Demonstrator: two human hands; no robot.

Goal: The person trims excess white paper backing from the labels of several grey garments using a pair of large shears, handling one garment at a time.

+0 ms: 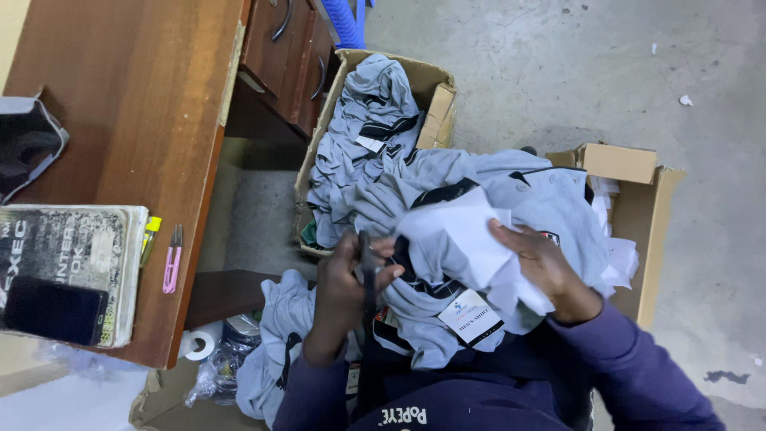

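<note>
A grey shirt is being held over the lap, between both hands. The left hand is lying at its left edge, fingers clamped on small dark scissors standing upright. The right hand is nearer the middle, fingers closed on white tissue paper. A white square hang tag is dangling below; open cardboard boxes are being kept beyond, beside the worktop

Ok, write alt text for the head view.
A person's left hand grips a small dark tool while the right hand holds white paper on a grey shirt in their lap. Cardboard boxes of grey shirts stand beside a wooden desk.
</note>
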